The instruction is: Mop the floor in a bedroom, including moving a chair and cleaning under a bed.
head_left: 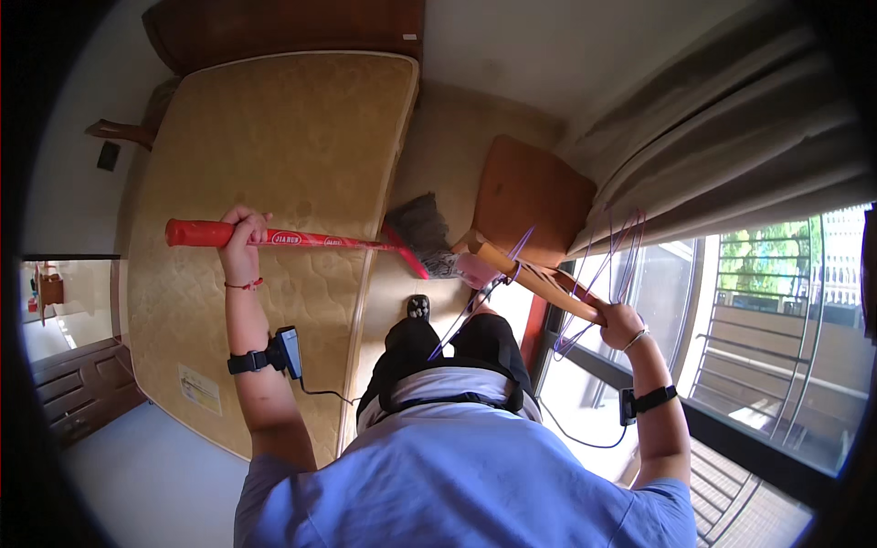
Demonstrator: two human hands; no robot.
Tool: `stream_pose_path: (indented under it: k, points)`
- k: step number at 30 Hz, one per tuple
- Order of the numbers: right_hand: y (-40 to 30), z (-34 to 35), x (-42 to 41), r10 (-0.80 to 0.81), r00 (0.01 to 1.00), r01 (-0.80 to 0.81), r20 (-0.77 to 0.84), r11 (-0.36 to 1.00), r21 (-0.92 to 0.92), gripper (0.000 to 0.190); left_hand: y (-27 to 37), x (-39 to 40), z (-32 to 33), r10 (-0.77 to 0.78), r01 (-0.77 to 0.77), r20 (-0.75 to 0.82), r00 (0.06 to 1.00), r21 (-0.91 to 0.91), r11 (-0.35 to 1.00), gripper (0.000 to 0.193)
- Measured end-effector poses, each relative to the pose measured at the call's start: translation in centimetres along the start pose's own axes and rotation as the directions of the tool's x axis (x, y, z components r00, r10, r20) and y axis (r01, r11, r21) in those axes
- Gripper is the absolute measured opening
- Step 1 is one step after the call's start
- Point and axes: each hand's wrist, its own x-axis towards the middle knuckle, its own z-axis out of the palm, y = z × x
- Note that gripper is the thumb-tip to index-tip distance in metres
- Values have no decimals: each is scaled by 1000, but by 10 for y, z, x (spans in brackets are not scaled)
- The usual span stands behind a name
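My left hand (245, 231) is closed around the red handle of a broom (356, 243), just below its thick end grip. The handle runs level across the mattress. Its dark-bristled head (428, 236), with a pink-red edge, is over the floor beside the bed. On the other side, my right hand (620, 325) grips the end of the top rail of a wooden chair (534, 195), which is tilted. Several thin purple wire loops (627, 253), seemingly coat hangers, hang about the chair back. A pink item (476, 269) is partly hidden behind the chair back.
A bare beige mattress (288, 137) on a bed with a dark wooden headboard (294, 31) lies to my left. A grey curtain (719, 130) and a glass sliding door (637, 294) are at my right. Black cables run from the devices strapped to both forearms.
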Motion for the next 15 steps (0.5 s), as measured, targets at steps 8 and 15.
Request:
stream_pose_path:
  k: [8, 15]
  points:
    - [15, 23, -22, 6, 1000, -5, -8, 999, 49, 44, -16, 3, -23, -63, 64, 39, 997, -18, 998, 14]
    - [22, 40, -45, 47, 998, -51, 40, 992, 111, 53, -17, 4, -29, -21, 21, 47, 999, -9, 1000, 15]
